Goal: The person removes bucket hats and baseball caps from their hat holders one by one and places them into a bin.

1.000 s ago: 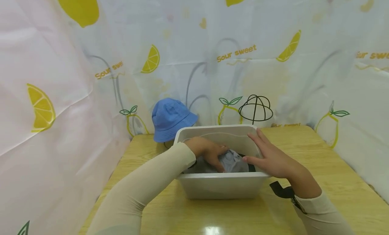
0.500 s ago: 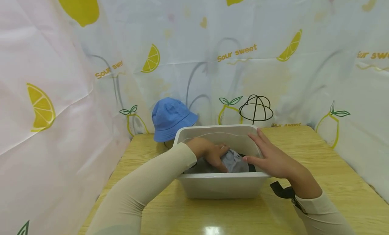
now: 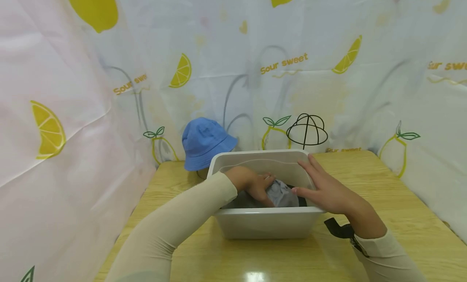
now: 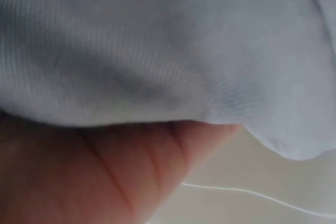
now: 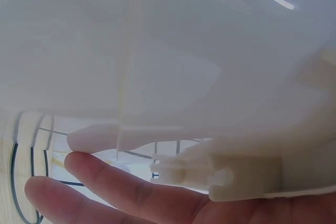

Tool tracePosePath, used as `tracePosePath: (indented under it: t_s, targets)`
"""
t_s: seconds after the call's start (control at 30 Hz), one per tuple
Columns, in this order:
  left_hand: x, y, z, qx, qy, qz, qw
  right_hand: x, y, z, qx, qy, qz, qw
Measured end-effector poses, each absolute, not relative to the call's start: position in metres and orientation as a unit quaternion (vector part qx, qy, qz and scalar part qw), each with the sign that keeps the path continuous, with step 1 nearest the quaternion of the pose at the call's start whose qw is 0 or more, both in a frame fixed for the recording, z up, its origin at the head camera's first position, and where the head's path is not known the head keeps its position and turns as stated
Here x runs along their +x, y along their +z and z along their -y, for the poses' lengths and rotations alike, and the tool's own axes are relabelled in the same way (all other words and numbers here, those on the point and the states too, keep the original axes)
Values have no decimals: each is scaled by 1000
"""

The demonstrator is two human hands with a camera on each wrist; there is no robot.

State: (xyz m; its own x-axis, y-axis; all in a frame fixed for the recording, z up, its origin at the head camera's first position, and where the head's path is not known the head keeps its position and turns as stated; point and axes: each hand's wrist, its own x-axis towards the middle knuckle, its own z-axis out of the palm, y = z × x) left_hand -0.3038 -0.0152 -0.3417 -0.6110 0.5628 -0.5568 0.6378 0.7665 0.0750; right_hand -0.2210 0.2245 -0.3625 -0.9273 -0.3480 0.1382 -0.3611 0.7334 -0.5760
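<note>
A white plastic bin (image 3: 266,225) stands on the table in the head view. My left hand (image 3: 257,186) reaches inside it and grips a grey hat (image 3: 286,195) of soft cloth, thumb on the near side and fingers on the far side. In the left wrist view the grey cloth (image 4: 157,51) fills most of the picture above the fingers (image 4: 131,166). My right hand (image 3: 328,193) rests on the bin's right rim, thumb over the inside. Its straight fingers (image 5: 131,192) lie along the bin's outside in the right wrist view. Something dark lies beside the hat, its kind unclear.
Behind the bin at left, a blue bucket hat (image 3: 206,142) sits on a mostly hidden stand. A black wire hat stand (image 3: 307,132) rises behind the bin at right. Lemon-printed curtains (image 3: 233,91) border the wooden table (image 3: 200,253) at the back and both sides.
My left hand has shifted slightly to the right, its fingers and thumb drawing in on the grey hat. My right hand and the bin have stayed put.
</note>
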Motion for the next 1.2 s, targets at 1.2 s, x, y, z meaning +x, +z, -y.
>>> tracePosePath:
  t_s: [1.2]
  targets:
    - [-305,-335,15,326,-55,-901,281,-222,-364,-227,196,318,928,5]
